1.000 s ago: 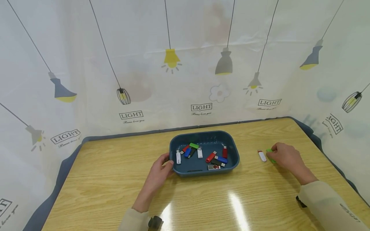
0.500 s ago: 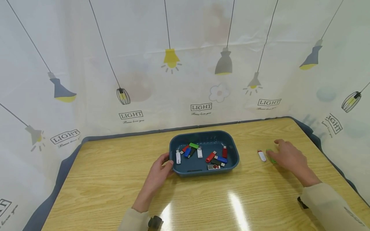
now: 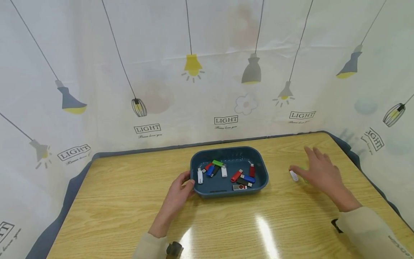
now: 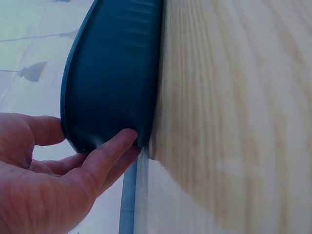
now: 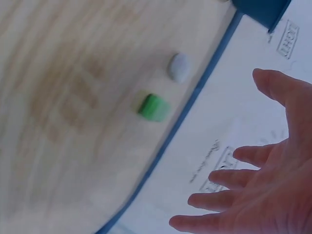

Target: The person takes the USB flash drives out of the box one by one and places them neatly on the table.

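My left hand [image 3: 179,190] holds the left end of a dark blue tray [image 3: 223,194]. In the left wrist view its fingers [image 4: 113,153] touch the tray's outer wall [image 4: 112,73], and one digit meets the rim. Inside the tray lie several USB flash drives, among them a white one [image 3: 200,176], a green one [image 3: 218,163] and a red one [image 3: 237,176]. Over the table on the right, my right hand [image 3: 323,174] is spread, with nothing held. Below it lie a white-and-red USB flash drive [image 3: 294,175] and a green one [image 5: 154,107], the latter mostly hidden in the head view.
The wooden table [image 3: 123,201] runs back to a pale curtain [image 3: 194,97] printed with lamps, along a dark blue edge. Bare wood shows between the tray and the two loose drives.
My right hand has let go of the green USB flash drive, spread its fingers and lifted a little; its thumb now overlaps the white-and-red drive in the head view. My left hand stays put.
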{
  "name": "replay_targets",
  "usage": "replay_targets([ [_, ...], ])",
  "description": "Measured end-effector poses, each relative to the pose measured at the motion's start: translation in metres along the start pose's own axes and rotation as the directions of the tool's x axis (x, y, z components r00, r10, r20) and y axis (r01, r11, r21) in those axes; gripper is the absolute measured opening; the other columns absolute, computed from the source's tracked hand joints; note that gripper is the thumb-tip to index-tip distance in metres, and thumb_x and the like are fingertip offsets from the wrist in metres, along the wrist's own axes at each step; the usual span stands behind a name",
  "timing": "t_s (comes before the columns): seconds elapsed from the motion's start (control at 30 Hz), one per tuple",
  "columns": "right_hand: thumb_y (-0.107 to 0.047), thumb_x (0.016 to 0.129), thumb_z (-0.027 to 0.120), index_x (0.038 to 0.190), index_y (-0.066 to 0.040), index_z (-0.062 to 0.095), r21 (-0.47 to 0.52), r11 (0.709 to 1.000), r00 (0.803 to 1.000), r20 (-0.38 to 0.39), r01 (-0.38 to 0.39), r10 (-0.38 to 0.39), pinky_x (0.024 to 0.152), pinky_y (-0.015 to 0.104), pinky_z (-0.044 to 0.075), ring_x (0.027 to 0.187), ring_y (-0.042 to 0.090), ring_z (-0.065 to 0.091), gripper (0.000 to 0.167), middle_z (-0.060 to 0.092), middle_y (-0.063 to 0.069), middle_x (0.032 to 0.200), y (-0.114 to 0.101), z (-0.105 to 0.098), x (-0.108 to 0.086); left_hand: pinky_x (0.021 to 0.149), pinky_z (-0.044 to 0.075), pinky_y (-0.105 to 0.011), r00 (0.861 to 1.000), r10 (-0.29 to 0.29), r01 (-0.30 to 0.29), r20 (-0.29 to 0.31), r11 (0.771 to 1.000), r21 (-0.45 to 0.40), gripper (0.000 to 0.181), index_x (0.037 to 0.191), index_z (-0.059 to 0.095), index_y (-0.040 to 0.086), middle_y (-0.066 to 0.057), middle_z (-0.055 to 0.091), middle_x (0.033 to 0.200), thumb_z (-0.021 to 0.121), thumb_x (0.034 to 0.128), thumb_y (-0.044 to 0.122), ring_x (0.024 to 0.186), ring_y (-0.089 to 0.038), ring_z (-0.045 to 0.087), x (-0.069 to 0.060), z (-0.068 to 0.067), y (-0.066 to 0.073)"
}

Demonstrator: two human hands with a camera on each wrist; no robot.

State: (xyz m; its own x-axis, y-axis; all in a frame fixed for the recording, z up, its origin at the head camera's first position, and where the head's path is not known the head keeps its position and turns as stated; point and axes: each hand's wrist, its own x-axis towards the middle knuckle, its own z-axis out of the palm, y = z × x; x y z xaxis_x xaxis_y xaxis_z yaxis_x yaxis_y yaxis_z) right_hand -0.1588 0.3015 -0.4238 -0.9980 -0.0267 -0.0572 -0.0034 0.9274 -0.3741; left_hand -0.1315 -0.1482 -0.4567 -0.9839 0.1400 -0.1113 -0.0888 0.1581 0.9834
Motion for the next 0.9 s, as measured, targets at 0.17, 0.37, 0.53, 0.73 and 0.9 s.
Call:
replay_targets([
  [0.17,-0.069,0.096,0.055,0.162,0.005,0.014,-0.010,0.999,0.999,-0.009,0.049,-0.049,0.097,0.089,0.021,0.141,0.070,0.011,0.108,0.011,0.042,0.161,-0.019,-0.002,-0.003,0.099,0.057,-0.042,1.000,-0.005,0.005,0.005,1.000,-0.006,0.048,0.153,0.037,-0.010,-0.031,0.041,0.154,0.047,0.1096,0.010,0.131,-0.044,0.055,-0.002,0.001,0.001],
  [0.37,-0.070,0.097,0.052,0.164,0.001,0.015,-0.019,0.993,0.992,-0.044,0.115,-0.116,0.101,0.089,0.018,0.143,0.068,0.012,0.104,0.015,0.038,0.163,-0.044,-0.001,-0.006,0.100,0.056,-0.043,1.000,0.004,-0.004,0.010,1.000,-0.025,0.048,0.153,0.037,-0.010,-0.031,0.041,0.154,0.047,0.1095,0.010,0.132,-0.045,0.054,-0.002,0.000,0.001],
  [0.53,-0.066,0.100,0.050,0.165,-0.003,0.017,-0.017,0.984,0.981,-0.073,0.180,-0.181,0.104,0.086,0.019,0.146,0.064,0.012,0.096,0.016,0.034,0.165,-0.068,-0.001,-0.011,0.100,0.056,-0.043,1.000,0.001,-0.001,0.004,1.000,-0.021,0.048,0.153,0.037,-0.010,-0.031,0.041,0.154,0.047,0.1095,0.010,0.131,-0.044,0.055,-0.002,0.000,0.001],
  [0.73,-0.069,0.097,0.055,0.165,-0.005,0.021,-0.046,0.968,0.967,-0.064,0.245,-0.248,0.111,0.080,0.023,0.149,0.060,0.015,0.099,0.016,0.027,0.169,-0.100,0.000,-0.013,0.100,0.056,-0.044,1.000,0.003,-0.003,-0.002,1.000,-0.012,0.048,0.152,0.038,-0.010,-0.031,0.041,0.153,0.047,0.1094,0.009,0.131,-0.044,0.055,-0.001,-0.001,0.000],
  [0.9,-0.070,0.094,0.058,0.164,-0.007,0.025,-0.037,0.956,0.955,-0.061,0.290,-0.292,0.113,0.076,0.028,0.151,0.053,0.019,0.100,0.018,0.022,0.169,-0.124,0.007,-0.009,0.099,0.057,-0.046,1.000,0.001,-0.001,-0.002,1.000,-0.007,0.048,0.152,0.038,-0.010,-0.032,0.042,0.153,0.047,0.1089,0.009,0.130,-0.045,0.056,-0.002,-0.001,0.001],
])
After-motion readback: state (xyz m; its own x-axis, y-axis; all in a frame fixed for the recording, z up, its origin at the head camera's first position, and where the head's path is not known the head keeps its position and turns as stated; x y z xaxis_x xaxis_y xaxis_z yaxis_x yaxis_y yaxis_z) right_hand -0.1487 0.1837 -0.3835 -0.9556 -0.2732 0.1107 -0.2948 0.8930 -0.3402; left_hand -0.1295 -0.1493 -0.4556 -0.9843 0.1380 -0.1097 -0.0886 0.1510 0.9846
